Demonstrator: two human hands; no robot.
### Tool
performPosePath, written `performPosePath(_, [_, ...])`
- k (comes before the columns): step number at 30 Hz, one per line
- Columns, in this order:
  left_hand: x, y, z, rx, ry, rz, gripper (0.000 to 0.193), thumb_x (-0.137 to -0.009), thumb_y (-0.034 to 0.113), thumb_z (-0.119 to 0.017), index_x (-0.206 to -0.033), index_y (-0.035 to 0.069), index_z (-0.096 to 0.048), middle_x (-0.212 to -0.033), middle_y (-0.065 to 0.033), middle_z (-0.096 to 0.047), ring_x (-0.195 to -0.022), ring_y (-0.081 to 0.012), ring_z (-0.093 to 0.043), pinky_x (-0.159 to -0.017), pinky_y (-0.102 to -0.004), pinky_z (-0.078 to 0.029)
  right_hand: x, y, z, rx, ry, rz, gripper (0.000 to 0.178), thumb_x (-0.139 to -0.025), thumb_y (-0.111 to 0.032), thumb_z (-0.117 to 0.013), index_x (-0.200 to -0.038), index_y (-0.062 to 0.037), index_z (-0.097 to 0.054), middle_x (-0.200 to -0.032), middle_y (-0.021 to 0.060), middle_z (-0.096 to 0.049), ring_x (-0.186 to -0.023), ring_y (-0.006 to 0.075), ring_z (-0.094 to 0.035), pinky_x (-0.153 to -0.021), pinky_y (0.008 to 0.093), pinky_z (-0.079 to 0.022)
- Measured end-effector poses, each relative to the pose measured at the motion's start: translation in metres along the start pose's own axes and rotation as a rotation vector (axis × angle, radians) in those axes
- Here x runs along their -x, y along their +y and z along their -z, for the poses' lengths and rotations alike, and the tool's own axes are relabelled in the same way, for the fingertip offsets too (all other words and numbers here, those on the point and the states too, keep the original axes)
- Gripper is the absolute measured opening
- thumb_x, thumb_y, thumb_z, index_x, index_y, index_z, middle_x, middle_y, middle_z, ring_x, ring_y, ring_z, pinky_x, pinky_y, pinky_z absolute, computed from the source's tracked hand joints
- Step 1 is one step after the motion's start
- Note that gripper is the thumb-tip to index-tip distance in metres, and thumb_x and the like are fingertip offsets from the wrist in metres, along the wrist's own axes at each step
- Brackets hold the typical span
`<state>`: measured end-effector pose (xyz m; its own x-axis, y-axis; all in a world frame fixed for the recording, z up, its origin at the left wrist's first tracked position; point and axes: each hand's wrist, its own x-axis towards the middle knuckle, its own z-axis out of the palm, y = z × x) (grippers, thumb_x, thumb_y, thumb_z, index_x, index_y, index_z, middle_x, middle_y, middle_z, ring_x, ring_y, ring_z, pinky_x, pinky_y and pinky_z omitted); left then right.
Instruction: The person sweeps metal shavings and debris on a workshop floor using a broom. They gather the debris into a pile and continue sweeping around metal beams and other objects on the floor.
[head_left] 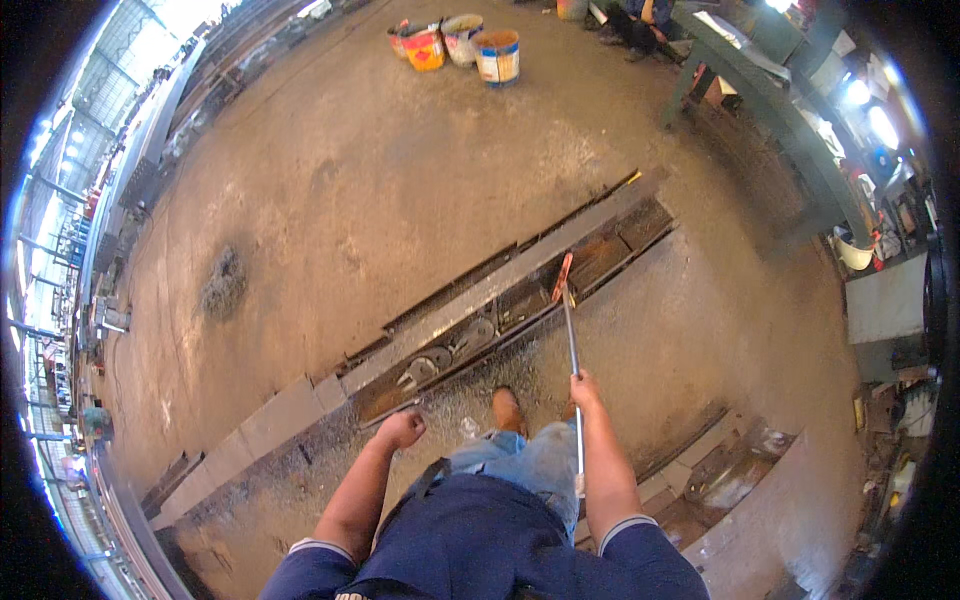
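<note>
My right hand (pixel 585 390) is wrapped round the grey shaft of a long-handled tool (pixel 572 335) with a narrow orange-red head; whether it is a broom, a rake or a scraper I cannot tell. The head lies over an open floor channel (pixel 600 258), and the shaft's lower end passes beside my right leg. Inside the channel are round and curved metal pieces (pixel 425 368) and brown debris. My left hand (pixel 403 428) hangs closed near the channel's near end, with nothing visible in it.
Flat metal plates (pixel 290 410) run along the channel toward the lower left. Several buckets (pixel 497 58) stand on the far floor. A dark pile of shavings (pixel 224 282) lies at left. A green bench (pixel 770 105) stands at right, and another channel (pixel 715 465) lies at lower right.
</note>
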<state>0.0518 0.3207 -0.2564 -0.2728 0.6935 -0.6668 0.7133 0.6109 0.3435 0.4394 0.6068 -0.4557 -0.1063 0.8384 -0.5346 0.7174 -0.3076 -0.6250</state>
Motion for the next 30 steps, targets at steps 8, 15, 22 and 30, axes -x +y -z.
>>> performPosePath(8, [0.031,-0.004,-0.012,0.141,-0.049,0.127,0.036,-0.091,0.038,-0.061,-0.110,0.008,-0.070,-0.108,-0.0195,-0.072,-0.102,-0.0381,-0.068,-0.088,-0.0459,-0.053,0.140,-0.025,0.073,0.326,-0.060,0.193,0.038,-0.096,-0.023,-0.057,-0.128,-0.0027,-0.060,-0.088,0.0280,-0.068,-0.082,0.0428,-0.068,-0.073,0.0487,-0.052])
performPosePath(15, [0.023,-0.038,-0.040,-0.054,-0.145,0.179,0.035,-0.087,0.039,-0.060,-0.102,0.010,-0.073,-0.100,-0.0177,-0.073,-0.097,-0.0379,-0.069,-0.086,-0.0463,-0.054,0.084,-0.003,0.062,0.220,0.072,0.190,0.049,-0.096,-0.021,-0.057,-0.143,-0.0066,-0.051,-0.102,0.0307,-0.066,-0.095,0.0454,-0.066,-0.082,0.0491,-0.053])
performPosePath(22, [0.028,-0.049,-0.043,0.006,-0.093,0.146,0.034,-0.088,0.037,-0.060,-0.103,0.009,-0.072,-0.100,-0.0172,-0.073,-0.096,-0.0371,-0.069,-0.085,-0.0457,-0.054,0.160,0.006,0.110,0.286,-0.068,-0.062,0.044,-0.098,-0.028,-0.056,-0.139,-0.0104,-0.055,-0.116,0.0263,-0.066,-0.105,0.0427,-0.065,-0.090,0.0457,-0.052])
performPosePath(30, [-0.023,0.085,0.006,-0.048,-0.054,-0.082,0.033,-0.089,0.036,-0.062,-0.102,0.006,-0.070,-0.096,-0.0186,-0.073,-0.092,-0.0371,-0.069,-0.082,-0.0453,-0.054,0.058,0.041,0.067,0.225,0.035,0.083,0.051,-0.096,-0.023,-0.058,-0.146,-0.0204,-0.048,-0.105,0.0284,-0.068,-0.098,0.0438,-0.067,-0.086,0.0482,-0.053])
